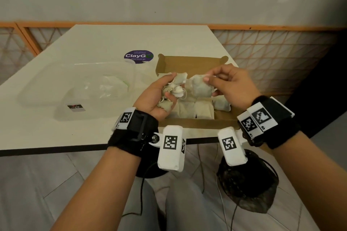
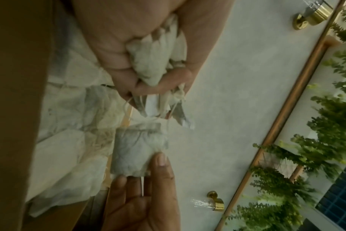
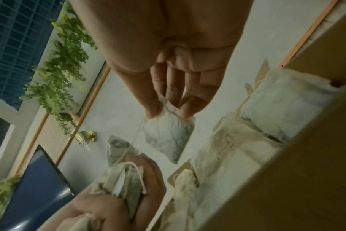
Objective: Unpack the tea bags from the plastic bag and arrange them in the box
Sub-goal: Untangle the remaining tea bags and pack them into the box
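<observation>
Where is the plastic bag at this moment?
In the head view the plastic bag lies on the table, left of the box and the left hand.

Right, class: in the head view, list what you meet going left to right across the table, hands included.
Plastic bag → left hand gripping a bunch of tea bags → single tea bag → right hand pinching it.

Head view: dim, warm, even indoor light; soft shadow under the table (image 1: 56, 118) edge; straight lines bow toward the frame edges (wide-angle distortion), with corners darkening, most at 3 o'clock. Left wrist view: motion blur smears the foliage (image 2: 316, 156) at 4 o'clock; a glare spot sits on the brass fitting (image 2: 314, 15) at 1 o'clock. Right wrist view: murky, grainy, and the near cardboard wall (image 3: 286, 179) at 5 o'clock is out of focus.
</observation>
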`<state>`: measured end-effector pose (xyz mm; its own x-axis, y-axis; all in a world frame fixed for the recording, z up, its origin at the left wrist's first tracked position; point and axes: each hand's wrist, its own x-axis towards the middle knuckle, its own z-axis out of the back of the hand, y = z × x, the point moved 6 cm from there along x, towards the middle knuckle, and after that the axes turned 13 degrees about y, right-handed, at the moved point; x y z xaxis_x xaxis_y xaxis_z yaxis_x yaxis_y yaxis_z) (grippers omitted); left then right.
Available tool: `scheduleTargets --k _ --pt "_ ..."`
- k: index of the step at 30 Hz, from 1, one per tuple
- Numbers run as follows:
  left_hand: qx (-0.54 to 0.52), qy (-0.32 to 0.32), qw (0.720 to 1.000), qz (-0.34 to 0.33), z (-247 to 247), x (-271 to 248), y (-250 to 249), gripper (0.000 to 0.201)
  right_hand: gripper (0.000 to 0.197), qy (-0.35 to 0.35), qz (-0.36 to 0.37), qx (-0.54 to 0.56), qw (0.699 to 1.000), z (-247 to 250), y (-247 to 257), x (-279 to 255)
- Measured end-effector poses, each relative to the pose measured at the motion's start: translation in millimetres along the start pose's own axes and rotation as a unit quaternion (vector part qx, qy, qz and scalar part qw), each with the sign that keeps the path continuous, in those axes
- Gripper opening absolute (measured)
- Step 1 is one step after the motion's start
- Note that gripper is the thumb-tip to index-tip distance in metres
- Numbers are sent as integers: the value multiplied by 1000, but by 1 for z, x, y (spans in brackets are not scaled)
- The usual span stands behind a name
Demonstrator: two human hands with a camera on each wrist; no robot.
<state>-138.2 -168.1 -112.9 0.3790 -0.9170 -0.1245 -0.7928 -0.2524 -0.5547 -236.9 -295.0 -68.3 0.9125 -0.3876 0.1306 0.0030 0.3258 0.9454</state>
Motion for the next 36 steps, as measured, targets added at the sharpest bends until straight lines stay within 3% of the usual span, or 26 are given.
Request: scheduleTargets --k 5,9,11,14,17,20,23,27,31,36 --pt "-42 18 998 -45 3 7 -4 28 10 -58 -52 53 996 27 -20 -2" --pt "-77 52 992 -79 7 9 -7 11 12 -70 -90 94 989 31 -40 -6" --pt "-86 60 990 -91 7 8 -9 17 14 -86 -95 92 987 35 -44 -8" --pt "-65 61 991 -99 6 7 -9 24 14 -95 -86 -16 992 47 -38 -10" --pt "-37 38 992 -111 10 9 -8 32 13 -44 -111 -99 988 51 -34 -13" --pt "-21 28 993 -116 9 10 -9 16 24 -1 -156 -91 983 51 -43 -17" --pt "-12 27 993 -113 9 11 -8 8 25 -10 -162 -63 985 53 -48 -20" --pt "-4 33 993 -110 9 11 -8 23 20 -35 -172 -160 971 57 -43 -17" --pt "3 43 993 -112 10 12 -9 35 22 25 -153 -366 917 51 -26 -7" --pt "5 52 993 -105 10 12 -8 26 38 163 -181 -572 783 29 -18 11"
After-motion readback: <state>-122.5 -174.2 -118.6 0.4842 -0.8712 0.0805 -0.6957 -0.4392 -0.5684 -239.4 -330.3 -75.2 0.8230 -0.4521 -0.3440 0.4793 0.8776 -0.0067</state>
